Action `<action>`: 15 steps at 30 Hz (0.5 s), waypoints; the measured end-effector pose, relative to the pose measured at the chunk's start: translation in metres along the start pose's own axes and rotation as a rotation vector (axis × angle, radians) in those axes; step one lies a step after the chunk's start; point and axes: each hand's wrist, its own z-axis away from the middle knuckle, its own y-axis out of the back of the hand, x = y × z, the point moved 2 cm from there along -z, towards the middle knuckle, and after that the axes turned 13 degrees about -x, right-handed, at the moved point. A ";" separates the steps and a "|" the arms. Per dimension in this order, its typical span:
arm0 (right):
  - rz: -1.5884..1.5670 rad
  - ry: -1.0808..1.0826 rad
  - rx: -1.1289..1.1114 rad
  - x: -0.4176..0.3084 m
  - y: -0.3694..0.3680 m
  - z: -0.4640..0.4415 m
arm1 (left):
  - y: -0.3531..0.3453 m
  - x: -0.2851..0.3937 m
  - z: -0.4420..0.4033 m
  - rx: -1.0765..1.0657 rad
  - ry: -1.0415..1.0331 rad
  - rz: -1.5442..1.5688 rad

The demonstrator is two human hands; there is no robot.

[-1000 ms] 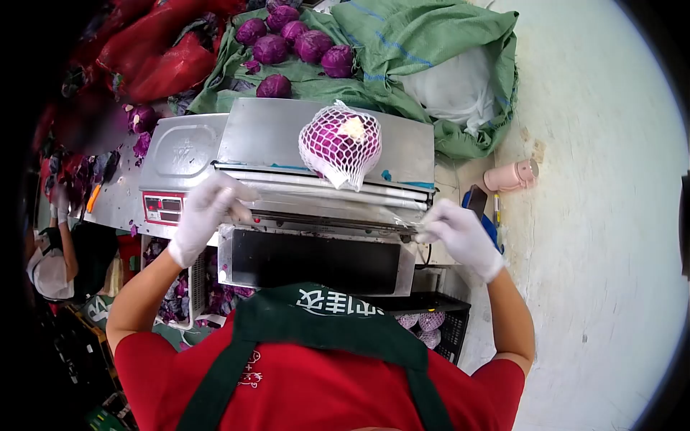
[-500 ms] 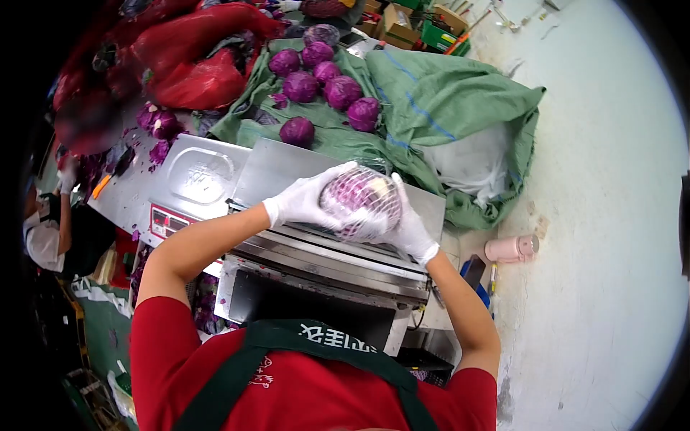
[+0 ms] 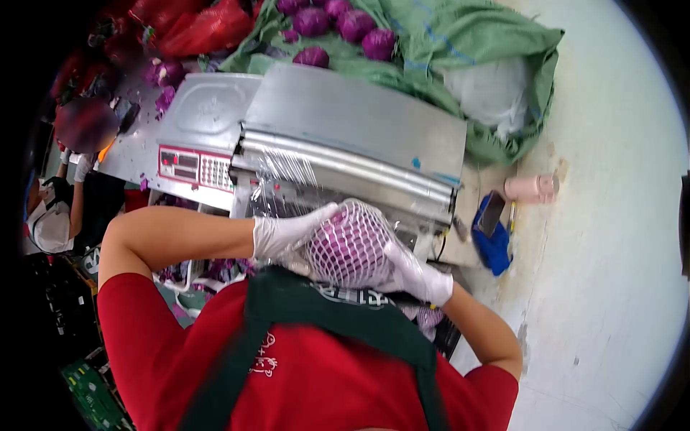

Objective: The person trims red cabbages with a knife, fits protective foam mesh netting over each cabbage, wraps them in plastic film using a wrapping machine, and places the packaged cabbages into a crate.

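Observation:
Between my two white-gloved hands is a red cabbage (image 3: 350,246) in a white foam net, held close to my apron. My left hand (image 3: 291,233) grips its left side, and my right hand (image 3: 420,274) presses the right side with the fingers curved round it. Clear plastic film (image 3: 287,172) trails over the rollers of the steel wrapping machine (image 3: 352,169) toward the cabbage. The underside of the cabbage is hidden.
A scale (image 3: 198,169) stands left of the machine. Several bare red cabbages (image 3: 356,26) lie on a green sack (image 3: 431,36) behind. A pink bottle (image 3: 532,188), a phone (image 3: 491,213) and a blue cloth (image 3: 492,251) are at right. A co-worker (image 3: 61,208) is at far left.
Both hands have drawn the netted cabbage from over the machine's top back toward my chest. Film now shows stretched across the rollers. The camera view has shifted, so the machine appears higher.

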 end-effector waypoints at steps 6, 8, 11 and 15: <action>-0.248 -0.006 -0.049 0.058 0.015 -0.004 | 0.011 -0.042 0.015 0.066 -0.228 -0.232; -0.399 0.085 -0.074 0.080 0.021 -0.001 | 0.006 -0.059 0.039 0.409 -0.372 -0.572; -0.333 0.335 0.107 0.102 0.015 0.018 | 0.015 -0.101 0.056 0.916 -0.804 -1.183; 0.116 0.426 0.674 0.122 -0.006 0.031 | 0.011 -0.102 0.038 0.889 -0.984 -0.709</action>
